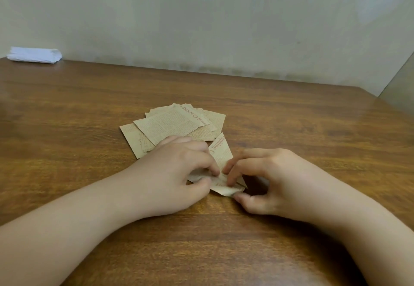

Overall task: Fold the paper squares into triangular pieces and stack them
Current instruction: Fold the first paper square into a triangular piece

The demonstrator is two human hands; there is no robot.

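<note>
Just below the centre of the frame, a half-folded paper piece is pinched by both hands: the left hand nips it between thumb and forefinger, and the right hand presses its near edge with curled fingers. A skewed crease is likely if the thin, smooth sheet slides on the glossy wooden table. Just beyond, the loose fan of printed tan paper squares could be scattered by the left knuckles. At the upper left a white folded bundle is seen.

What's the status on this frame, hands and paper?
Left hand and right hand pinching one paper piece, mid-fold. Unfolded squares piled behind. Nothing obstructing.
</note>
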